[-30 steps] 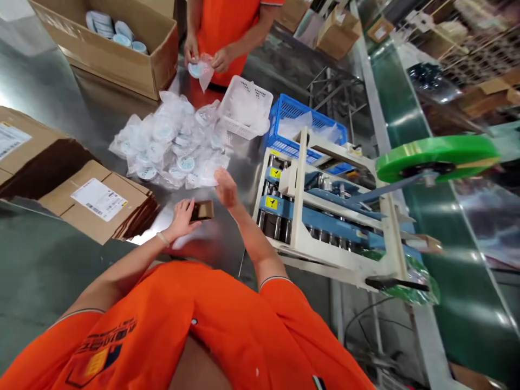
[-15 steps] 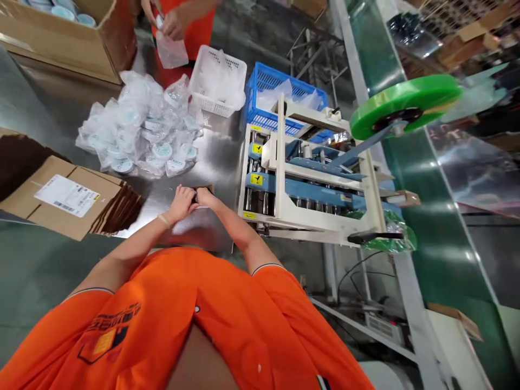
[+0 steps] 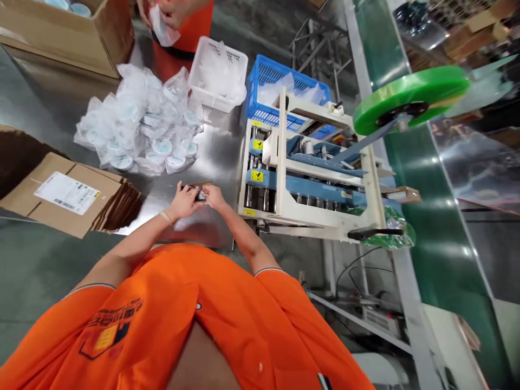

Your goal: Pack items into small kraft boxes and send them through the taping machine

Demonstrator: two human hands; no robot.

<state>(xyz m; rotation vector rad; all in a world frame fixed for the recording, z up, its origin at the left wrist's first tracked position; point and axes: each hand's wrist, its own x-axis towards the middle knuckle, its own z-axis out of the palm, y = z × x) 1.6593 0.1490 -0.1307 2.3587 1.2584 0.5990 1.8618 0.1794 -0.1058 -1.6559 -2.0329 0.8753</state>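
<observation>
Over the metal table (image 3: 219,146), my left hand (image 3: 184,202) and my right hand (image 3: 214,196) meet around a small brown cardboard box (image 3: 207,184) with a dark interior. The left fingers are curled on its left side, while the right fingers press at its right edge. Something light shows between the hands, too small to make out. Beyond them lies a heap of clear plastic bags (image 3: 134,124) holding round white tubs with pale blue lids. A stack of flattened cartons (image 3: 97,197) is left of my left hand.
A carton-taping machine (image 3: 312,184) with rollers and a green tape roll (image 3: 410,97) stands to the right. Behind are a white basket (image 3: 217,100), a blue crate (image 3: 254,89) and a large cardboard box (image 3: 73,40). Across the table, another person's hands (image 3: 173,13) hold a plastic bag.
My hands have shifted slightly apart, with my right hand moving a little right, so more of the box's dark interior shows. The other person's hands and bag have moved slightly. The view has shifted a bit.
</observation>
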